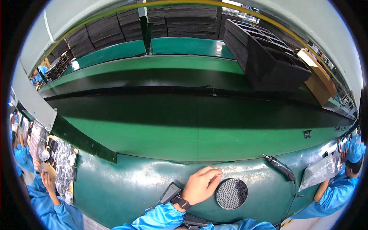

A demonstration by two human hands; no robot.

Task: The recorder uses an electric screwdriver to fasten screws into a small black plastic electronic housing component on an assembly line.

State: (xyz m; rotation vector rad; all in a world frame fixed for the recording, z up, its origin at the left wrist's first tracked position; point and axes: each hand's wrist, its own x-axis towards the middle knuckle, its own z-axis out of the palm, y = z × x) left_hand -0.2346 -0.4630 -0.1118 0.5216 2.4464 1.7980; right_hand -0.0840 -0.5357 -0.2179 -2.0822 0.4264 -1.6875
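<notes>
My left hand (200,186) reaches in from the lower edge over the green worktop, with a blue sleeve and a black strap at the wrist. Its fingers are bent, and the thumb tip is close to the index fingertip. Anything between them is too small or too hidden to make out. Just right of this hand lies a round grey tray (232,194) with a grid of small holes, its right part covered by small dark pieces. A blue sleeve (245,224) shows at the bottom edge, but my right hand is out of view.
A black electric screwdriver (281,168) with a cord lies to the right. A small black part (307,134) sits on the green belt (165,142). Black divided foam trays (268,61) and a cardboard box (320,82) stand far right. Co-workers in blue (337,191) sit at both sides.
</notes>
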